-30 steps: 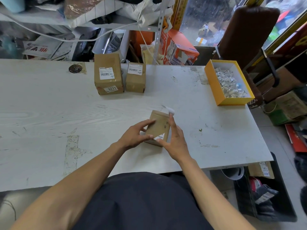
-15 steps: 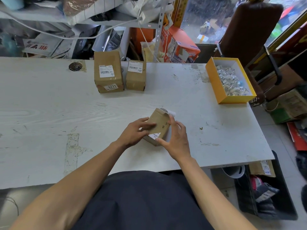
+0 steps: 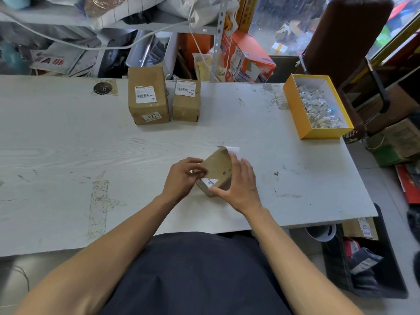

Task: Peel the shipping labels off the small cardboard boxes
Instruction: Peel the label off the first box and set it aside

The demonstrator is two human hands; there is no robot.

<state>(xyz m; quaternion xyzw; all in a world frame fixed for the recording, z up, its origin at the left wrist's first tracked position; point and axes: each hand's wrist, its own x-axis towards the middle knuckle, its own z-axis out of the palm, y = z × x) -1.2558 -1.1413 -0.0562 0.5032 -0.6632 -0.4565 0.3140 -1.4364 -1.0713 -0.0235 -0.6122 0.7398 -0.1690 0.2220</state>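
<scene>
Head view shows the box (image 3: 217,169) tilted up on one edge on the bench (image 3: 68,155), held between both hands. Left hand (image 3: 181,178) has its fingers (image 3: 200,170) curled against the near-left face, seemingly pinching at the edge of the label (image 3: 210,181), of which only a white corner shows just beyond the fingertips. Right hand (image 3: 241,185) clamps the box from the other side, thumb along the near bottom edge and fingers wrapped over the far side. A white scrap (image 3: 234,149) pokes out just past the right fingertips; whether it is part of the label I cannot tell.

To peel well, I would keep the right grip firm so the box cannot twist, lift the label corner with a nail, then pull low and slowly along the face so it does not tear.

Well beyond the fingers stand two more boxes (image 3: 147,96) with labels on. Far right sits a yellow tray (image 3: 295,110) of scraps.
</scene>
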